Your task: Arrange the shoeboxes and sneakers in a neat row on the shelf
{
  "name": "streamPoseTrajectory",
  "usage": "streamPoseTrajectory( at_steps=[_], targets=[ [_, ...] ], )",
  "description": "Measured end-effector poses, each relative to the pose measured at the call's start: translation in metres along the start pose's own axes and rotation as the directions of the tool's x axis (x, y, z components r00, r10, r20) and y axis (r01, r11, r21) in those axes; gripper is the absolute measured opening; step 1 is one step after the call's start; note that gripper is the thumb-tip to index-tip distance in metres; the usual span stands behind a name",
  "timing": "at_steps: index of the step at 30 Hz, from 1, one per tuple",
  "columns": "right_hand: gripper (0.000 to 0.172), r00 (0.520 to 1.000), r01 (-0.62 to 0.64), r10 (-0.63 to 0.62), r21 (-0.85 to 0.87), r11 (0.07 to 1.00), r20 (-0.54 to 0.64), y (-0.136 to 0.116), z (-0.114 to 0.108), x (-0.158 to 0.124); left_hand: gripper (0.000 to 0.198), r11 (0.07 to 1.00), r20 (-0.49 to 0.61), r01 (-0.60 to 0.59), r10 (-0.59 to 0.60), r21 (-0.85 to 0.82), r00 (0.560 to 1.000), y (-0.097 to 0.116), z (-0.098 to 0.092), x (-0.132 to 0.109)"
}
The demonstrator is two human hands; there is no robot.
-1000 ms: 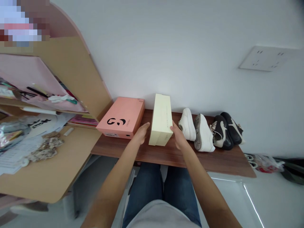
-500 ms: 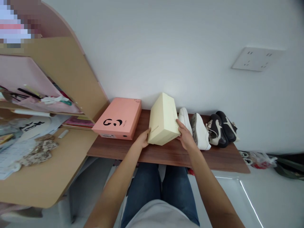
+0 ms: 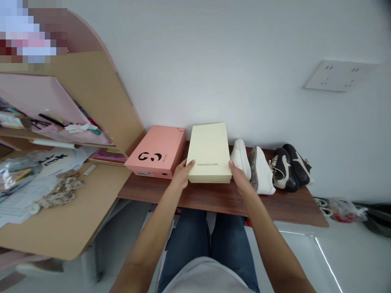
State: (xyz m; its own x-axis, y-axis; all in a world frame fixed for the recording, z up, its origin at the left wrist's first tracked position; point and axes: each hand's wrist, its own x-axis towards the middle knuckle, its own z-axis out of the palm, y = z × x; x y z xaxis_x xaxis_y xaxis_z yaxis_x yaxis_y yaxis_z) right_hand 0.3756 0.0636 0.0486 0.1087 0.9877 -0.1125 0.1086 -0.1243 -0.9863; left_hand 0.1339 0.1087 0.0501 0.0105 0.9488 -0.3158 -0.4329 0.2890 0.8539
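Here both grips pinch one cream box: left hand, right hand; beside it one pink box; four shoes.

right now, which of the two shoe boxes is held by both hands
The pale yellow box marked MEIZHIYUAN, with the left hand and right hand on its two sides. The pink box lies left of it.

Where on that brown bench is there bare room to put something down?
On the bench, the front strip is bare, widest at the right end before the black shoes. The back row is crowded: pink box, cream box between left hand and right hand, white shoes, nearly touching. The desk is bare only along its near edge.
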Motion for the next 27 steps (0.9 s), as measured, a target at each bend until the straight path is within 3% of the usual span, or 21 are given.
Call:
streamPoseTrajectory(
  at_steps=[4, 10, 27],
  targets=[
    [0.062, 0.996, -0.076, 0.072, 0.067, 0.995, 0.061, 0.000, 0.011, 0.001, 0.057, 0.993, -0.009, -0.038, 0.039, 0.111, 0.999, 0.011, 0.002, 0.000],
    [0.056, 0.990, -0.138, 0.136, 0.104, 0.985, 0.031, 0.015, 0.022, 0.010, 0.052, 0.978, -0.064, 0.009, 0.004, 0.207, 0.998, 0.012, 0.001, 0.005],
    [0.050, 0.971, -0.238, 0.236, 0.122, 0.964, 0.030, 0.026, 0.032, 0.025, 0.055, 0.984, -0.065, -0.002, 0.014, 0.178, 0.998, -0.004, -0.013, 0.025]
  ],
)
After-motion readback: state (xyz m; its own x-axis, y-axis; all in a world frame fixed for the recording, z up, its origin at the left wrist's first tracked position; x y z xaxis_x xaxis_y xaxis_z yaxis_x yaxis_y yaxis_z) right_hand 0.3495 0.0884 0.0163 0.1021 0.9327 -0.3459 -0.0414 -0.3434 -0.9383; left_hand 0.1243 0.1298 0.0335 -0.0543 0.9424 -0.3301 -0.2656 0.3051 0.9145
